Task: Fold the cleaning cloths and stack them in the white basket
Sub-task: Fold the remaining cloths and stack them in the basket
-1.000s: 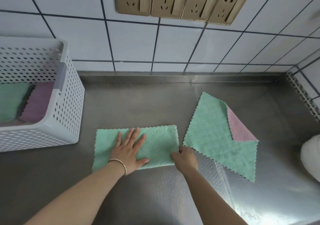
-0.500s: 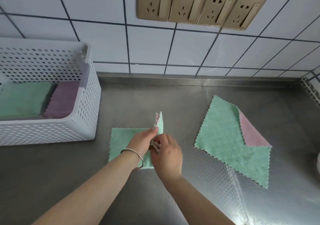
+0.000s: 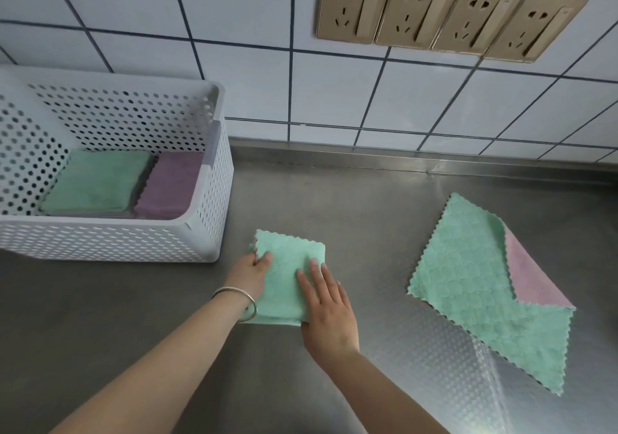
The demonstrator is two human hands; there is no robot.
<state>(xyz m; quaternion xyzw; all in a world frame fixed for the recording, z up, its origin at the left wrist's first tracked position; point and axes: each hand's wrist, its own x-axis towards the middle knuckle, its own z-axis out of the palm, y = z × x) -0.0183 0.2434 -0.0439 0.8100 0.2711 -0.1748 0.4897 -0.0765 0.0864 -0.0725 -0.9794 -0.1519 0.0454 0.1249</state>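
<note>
A green cloth [image 3: 290,263], folded into a small square, lies on the steel counter in front of me. My left hand [image 3: 251,275] grips its left edge, thumb on top. My right hand [image 3: 326,306] rests flat on the cloth's right half, fingers spread. The white perforated basket [image 3: 214,206] stands at the left against the wall. Inside it lie a folded green cloth [image 3: 97,179] and a folded purple cloth [image 3: 170,184] side by side. An unfolded green cloth [image 3: 468,286] with one pink corner turned over lies flat at the right.
The steel counter [image 3: 351,199] meets a white tiled wall at the back. A row of gold wall sockets [image 3: 448,15] sits above. The counter's near right part has a dimpled, shiny surface [image 3: 434,366].
The long folded cloth has been folded once more, right end over to the left, into a small square. My right hand went from pinching to lying flat on it. My view shifted left.
</note>
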